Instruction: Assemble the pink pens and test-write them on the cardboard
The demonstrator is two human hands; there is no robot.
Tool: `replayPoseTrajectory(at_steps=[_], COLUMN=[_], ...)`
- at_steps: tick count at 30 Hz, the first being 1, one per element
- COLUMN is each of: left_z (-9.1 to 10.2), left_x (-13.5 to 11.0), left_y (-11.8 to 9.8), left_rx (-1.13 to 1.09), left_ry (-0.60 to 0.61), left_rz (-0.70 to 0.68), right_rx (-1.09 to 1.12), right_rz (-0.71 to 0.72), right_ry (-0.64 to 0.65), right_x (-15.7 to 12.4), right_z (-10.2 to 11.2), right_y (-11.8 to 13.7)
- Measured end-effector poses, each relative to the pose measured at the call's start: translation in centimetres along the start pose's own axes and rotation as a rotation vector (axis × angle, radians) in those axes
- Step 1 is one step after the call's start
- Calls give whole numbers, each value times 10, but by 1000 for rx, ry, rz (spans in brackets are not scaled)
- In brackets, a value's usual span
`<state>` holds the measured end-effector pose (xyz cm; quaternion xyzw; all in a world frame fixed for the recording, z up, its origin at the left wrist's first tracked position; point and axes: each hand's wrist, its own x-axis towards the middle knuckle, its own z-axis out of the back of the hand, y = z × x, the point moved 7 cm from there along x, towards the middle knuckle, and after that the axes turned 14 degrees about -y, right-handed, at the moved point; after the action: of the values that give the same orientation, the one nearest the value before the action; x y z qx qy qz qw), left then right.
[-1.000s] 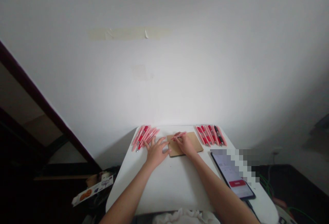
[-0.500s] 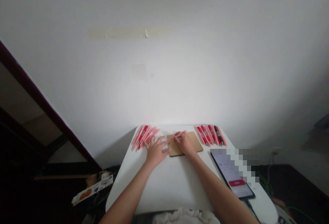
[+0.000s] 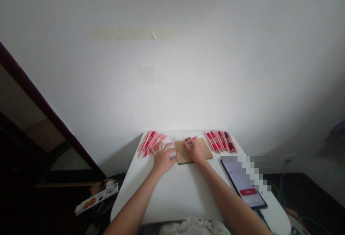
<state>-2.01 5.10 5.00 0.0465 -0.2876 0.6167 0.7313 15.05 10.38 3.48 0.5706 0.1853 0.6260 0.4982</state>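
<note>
My right hand [image 3: 194, 151] is closed around a pink pen [image 3: 192, 139], held in a writing grip over a brown notebook [image 3: 203, 148]. The pen's tip points left, above the cover; whether it touches cannot be made out. Fingers spread, my left hand [image 3: 163, 158] lies flat on the table, its fingertips at the notebook's left edge. Beside that hand, a pile of pink and red pens [image 3: 151, 142] lies at the back left, partly overlapping. To the notebook's right rests a row of pink, red and black pens [image 3: 220, 142].
A phone [image 3: 244, 184] with a lit screen lies on the white table [image 3: 178, 199] near its right edge, with a cable at its lower end. The wall [image 3: 178, 98] rises directly behind the table. A printed strip [image 3: 97, 199] sits below at the left.
The pen in my right hand has shifted slightly right and up, its tip moving away from the notebook's left edge. My left hand stays in place.
</note>
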Motion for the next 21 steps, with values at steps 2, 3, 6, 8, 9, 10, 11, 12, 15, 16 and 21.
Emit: replayPoseTrajectory(at_steps=[2, 3, 6, 8, 9, 10, 11, 12, 15, 16, 21], left_z=[0, 1, 0, -1, -2, -2, -2, -2, -1, -1, -3], left_x=[0, -1, -1, -2, -2, -2, -3, -3, -4, -4, -4], left_y=[0, 0, -1, -2, -3, -3, -3, -4, -6, -6, -5], left_rx=[-4, -6, -15, -19, -20, -20, -20, -20, -22, -24, -36], left_ry=[0, -2, -8, -12, -12, -12, -12, -11, -7, -6, 6], left_rz=[-3, -6, -25, -36, -41, -45, -48, -52, -55, -54, -42], right_rx=[74, 108, 152, 114, 83, 47, 13, -17, -71, -77, -83], right_rz=[-19, -29, -42, -46, -54, -66, -82, -97, -123, -123, -100], right_ry=[-20, -37, -44, -36, -35, -39, -44, -44, -71, -80, -92], right_x=[1, 2, 6, 8, 9, 9, 10, 10, 10, 9, 7], right_z=[3, 4, 6, 4, 3, 2, 0, -2, -8, -9, -10], right_y=[2, 4, 9, 10, 9, 8, 5, 2, -7, -8, -11])
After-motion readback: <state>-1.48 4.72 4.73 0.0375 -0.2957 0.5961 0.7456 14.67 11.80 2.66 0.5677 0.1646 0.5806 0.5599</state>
